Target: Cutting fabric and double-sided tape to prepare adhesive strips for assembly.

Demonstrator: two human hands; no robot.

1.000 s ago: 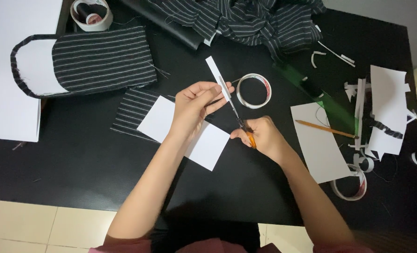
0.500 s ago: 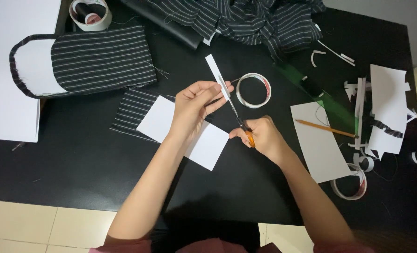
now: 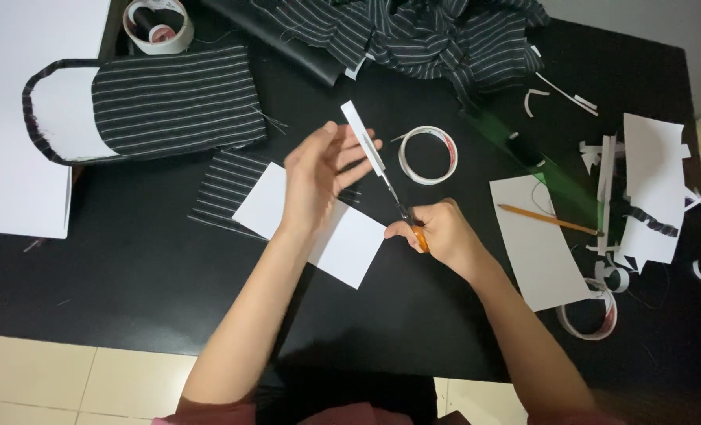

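the work lies on a black table (image 3: 130, 275) whose near edge gives way to pale cream floor tiles (image 3: 67, 378); a grey wall shows at the top right. at the far side sits a heap of dark pinstriped fabric (image 3: 421, 35), and to the left a striped fabric piece (image 3: 169, 98) with a curved bound edge, next to a big white sheet (image 3: 12, 118). a roll of tape (image 3: 158, 24) stands at the top left, and a thinner tape ring (image 3: 427, 155) lies flat near the middle. to the right are a white card (image 3: 539, 244) with a pencil (image 3: 551, 220) across it, a translucent green ruler (image 3: 523, 153) and a scatter of paper offcuts (image 3: 649, 181).

compared with half a second ago, the left hand (image 3: 319, 177) has let go: earlier its fingers pinched the narrow white paper strip (image 3: 364, 135), now they are spread and blurred with motion, hovering just beside it. the rest of the table looks unchanged.

the left hand's fingers are loosely splayed, holding nothing; whether a fingertip still brushes the strip cannot be told through the blur. below it lies a white square of paper (image 3: 350, 244), partly over a small striped fabric swatch (image 3: 225, 185). the right hand (image 3: 437, 232) is closed around the orange handles of the scissors (image 3: 402, 211), whose blades point up and left and meet the strip at its lower end, so the strip stands slanted above the blades, between the left hand and the tape ring.
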